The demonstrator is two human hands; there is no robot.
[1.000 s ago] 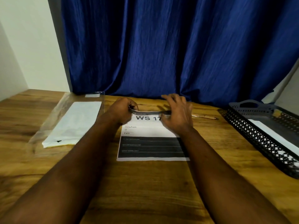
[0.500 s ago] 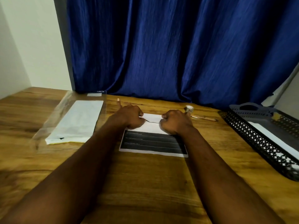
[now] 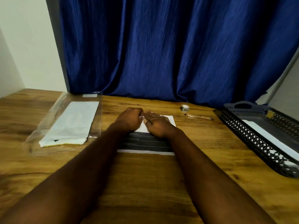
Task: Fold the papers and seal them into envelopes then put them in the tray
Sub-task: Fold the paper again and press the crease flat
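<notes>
A printed paper [image 3: 145,143] lies folded on the wooden table in front of me, its white flap [image 3: 169,121] turned down over the upper part and dark bands showing below. My left hand [image 3: 129,120] is curled into a fist at the far left of the fold, knuckles on the paper. My right hand [image 3: 157,125] lies flat on the white flap, fingers pointing left and touching my left hand. A stack of white envelopes [image 3: 71,123] sits in a clear plastic sleeve on the left. The black mesh tray [image 3: 252,138] stands on the right with a white envelope [image 3: 271,138] in it.
A small roll of tape [image 3: 185,108] and a wooden pen [image 3: 199,117] lie beyond the paper to the right. A blue curtain [image 3: 161,54] hangs along the table's far edge. Bare wood stretches between me and the paper.
The paper's top edge was brought down toward me and laid flat. Both hands moved together at the fold's far edge, and my right hand went from curled to flat.
</notes>
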